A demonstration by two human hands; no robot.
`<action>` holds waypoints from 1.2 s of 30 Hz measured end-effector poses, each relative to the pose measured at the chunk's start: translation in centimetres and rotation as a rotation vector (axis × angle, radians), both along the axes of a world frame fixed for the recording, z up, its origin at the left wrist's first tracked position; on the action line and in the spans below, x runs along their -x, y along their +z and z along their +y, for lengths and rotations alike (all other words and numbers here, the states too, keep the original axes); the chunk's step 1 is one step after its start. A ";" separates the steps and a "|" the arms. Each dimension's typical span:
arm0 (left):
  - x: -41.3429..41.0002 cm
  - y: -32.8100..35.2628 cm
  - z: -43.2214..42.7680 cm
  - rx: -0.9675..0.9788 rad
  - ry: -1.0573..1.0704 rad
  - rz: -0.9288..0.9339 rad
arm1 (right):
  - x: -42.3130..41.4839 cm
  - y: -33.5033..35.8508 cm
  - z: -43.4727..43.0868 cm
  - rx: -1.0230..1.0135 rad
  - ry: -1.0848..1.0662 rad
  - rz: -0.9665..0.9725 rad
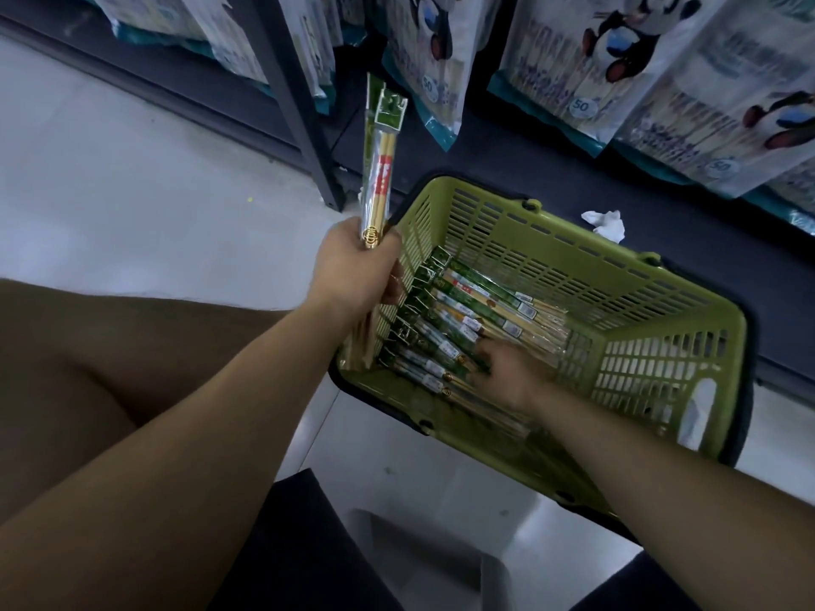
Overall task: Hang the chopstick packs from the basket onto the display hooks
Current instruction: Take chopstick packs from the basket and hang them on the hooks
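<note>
Left grip (357, 266) around upright chopstick packs (380, 169); right grip (511, 377) palm-down inside basket (595, 262).

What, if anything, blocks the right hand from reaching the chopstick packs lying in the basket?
Nothing apparent, so probably yes: the right hand is inside the open-topped basket, fingers touching the chopstick packs. The left hand grips other packs at the basket's edge, out of the way.
</note>
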State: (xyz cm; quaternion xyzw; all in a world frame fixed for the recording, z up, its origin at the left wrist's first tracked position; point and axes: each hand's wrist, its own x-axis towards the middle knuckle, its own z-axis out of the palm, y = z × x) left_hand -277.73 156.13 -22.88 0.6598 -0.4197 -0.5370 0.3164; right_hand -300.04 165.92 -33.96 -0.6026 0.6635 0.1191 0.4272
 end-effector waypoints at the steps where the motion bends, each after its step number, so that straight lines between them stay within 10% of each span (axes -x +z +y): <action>1: 0.0 -0.1 0.1 -0.004 -0.015 -0.013 | 0.0 -0.7 0.3 0.000 0.056 0.035; 22: -0.1 -0.6 0.0 -0.013 -0.043 0.029 | 0.0 -3.4 0.8 -0.013 0.194 0.045; 36: 2.8 0.3 2.2 -0.011 -0.056 0.164 | -4.5 9.7 -4.6 0.481 -0.291 -0.545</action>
